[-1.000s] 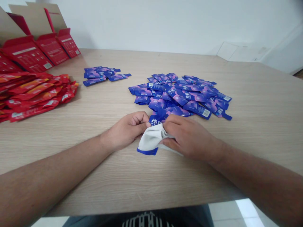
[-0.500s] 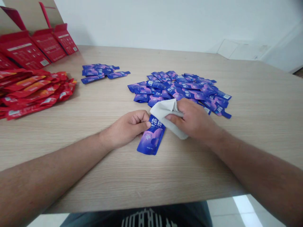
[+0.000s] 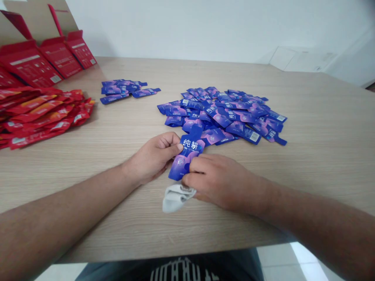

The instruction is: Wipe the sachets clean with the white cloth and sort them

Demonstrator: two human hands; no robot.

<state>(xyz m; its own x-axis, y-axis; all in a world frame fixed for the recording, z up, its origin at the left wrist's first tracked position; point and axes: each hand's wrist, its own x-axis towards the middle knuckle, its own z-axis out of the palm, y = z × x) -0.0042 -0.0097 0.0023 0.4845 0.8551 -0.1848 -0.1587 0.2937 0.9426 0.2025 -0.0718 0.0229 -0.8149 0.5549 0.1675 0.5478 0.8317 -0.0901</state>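
Observation:
My left hand [image 3: 155,156] pinches the top edge of a blue-purple sachet [image 3: 187,154] with white characters, which lies on the wooden table [image 3: 117,128]. My right hand [image 3: 216,179] is closed around a crumpled white cloth [image 3: 175,197] and rests over the sachet's lower end. The cloth sticks out below the sachet, near my left wrist. Just behind both hands lies a big loose heap of the same blue sachets [image 3: 231,113].
A small neat group of blue sachets [image 3: 124,89] lies at the back left. A pile of red sachets [image 3: 41,115] fills the left edge, with open red cartons [image 3: 43,58] behind it. The table's near edge runs just below my forearms.
My right hand drew the cloth from the sachet's top down over it to its lower end. The left hand kept its pinch on the sachet.

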